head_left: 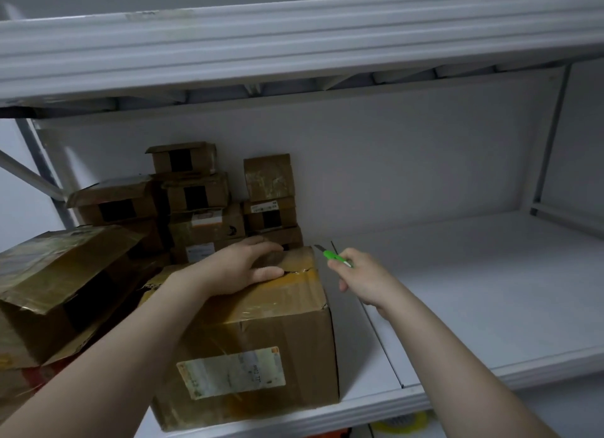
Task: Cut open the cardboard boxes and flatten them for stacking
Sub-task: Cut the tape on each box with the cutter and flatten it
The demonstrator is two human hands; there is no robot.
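Observation:
A taped brown cardboard box (261, 336) with a pale shipping label on its front stands at the front of the white shelf (474, 307). My left hand (242, 267) rests flat on the box's top, fingers spread toward its far right corner, where the tape is torn. My right hand (359, 280) grips a green utility knife (333, 256) just right of that corner; the short blade points up and left, a little apart from the box.
A large open box (55, 290) with loose flaps sits at the left. Several smaller taped boxes (202, 205) are stacked against the back wall behind it. An upper shelf (294, 45) hangs overhead. A tape roll (402, 423) lies below the shelf edge.

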